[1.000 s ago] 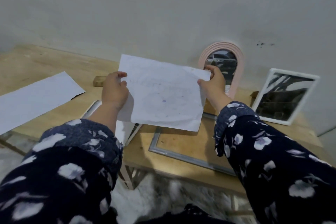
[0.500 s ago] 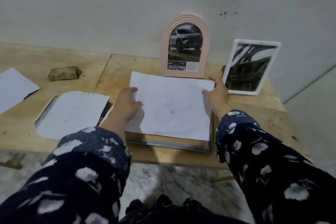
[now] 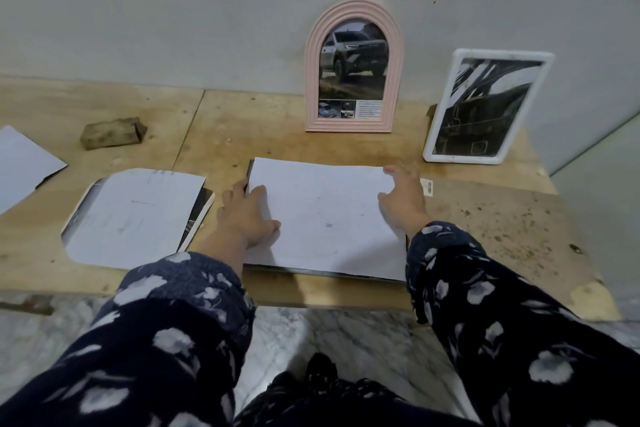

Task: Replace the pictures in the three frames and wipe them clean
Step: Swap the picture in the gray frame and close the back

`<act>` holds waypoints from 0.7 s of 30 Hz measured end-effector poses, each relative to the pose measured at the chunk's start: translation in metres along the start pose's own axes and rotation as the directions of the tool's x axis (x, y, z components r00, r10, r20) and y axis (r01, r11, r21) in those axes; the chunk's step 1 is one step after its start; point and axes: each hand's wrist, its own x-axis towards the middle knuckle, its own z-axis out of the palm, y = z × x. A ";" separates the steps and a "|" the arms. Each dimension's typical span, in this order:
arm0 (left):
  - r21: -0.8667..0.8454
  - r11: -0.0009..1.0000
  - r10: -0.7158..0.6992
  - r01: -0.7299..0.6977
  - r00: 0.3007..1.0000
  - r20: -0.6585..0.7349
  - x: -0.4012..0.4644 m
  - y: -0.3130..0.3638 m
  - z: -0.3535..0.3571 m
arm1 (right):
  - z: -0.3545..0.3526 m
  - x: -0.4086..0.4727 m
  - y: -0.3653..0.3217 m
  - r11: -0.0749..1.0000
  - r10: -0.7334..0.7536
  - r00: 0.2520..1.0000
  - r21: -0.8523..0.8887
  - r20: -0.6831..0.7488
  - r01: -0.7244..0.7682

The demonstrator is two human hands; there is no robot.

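A white sheet [image 3: 325, 215], blank side up, lies flat over a grey frame [image 3: 332, 274] at the table's front edge; only the frame's front rim shows. My left hand [image 3: 247, 215] presses on the sheet's left side with fingers spread. My right hand [image 3: 403, 198] rests on the sheet's right edge, fingers straight. A pink arched frame [image 3: 354, 66] with a car picture stands against the wall. To its right leans a white rectangular frame [image 3: 486, 107] with a dark picture.
The wooden table [image 3: 502, 218] ends just right of the white frame. A cut white sheet [image 3: 135, 215] lies on dark prints at the left, another sheet [image 3: 24, 166] at the far left, and a small wooden block [image 3: 112, 133] behind them. Marble floor lies below.
The sheet I held up in both hands a second ago now lies flat on the grey frame. Both hands have flattened onto it, and the view has tilted so that both standing frames show.
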 end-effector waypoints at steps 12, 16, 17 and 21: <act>0.148 0.989 0.010 -0.019 0.998 0.062 -0.008 -0.010 0.000 | 0.029 -0.037 -0.001 0.850 -0.025 0.983 -0.514 0.180 0.115; 0.168 0.985 0.033 -0.040 0.998 0.046 -0.014 -0.010 -0.001 | 0.032 -0.059 0.005 0.837 0.004 0.977 -0.535 0.213 0.113; 0.161 0.986 0.036 -0.041 0.999 0.029 -0.015 -0.010 0.000 | 0.032 -0.064 0.006 0.838 0.005 0.976 -0.533 0.217 0.114; 0.134 0.988 0.080 -0.072 0.995 -0.055 -0.015 0.000 0.006 | 0.021 -0.083 0.012 0.883 -0.009 0.984 -0.461 0.179 0.092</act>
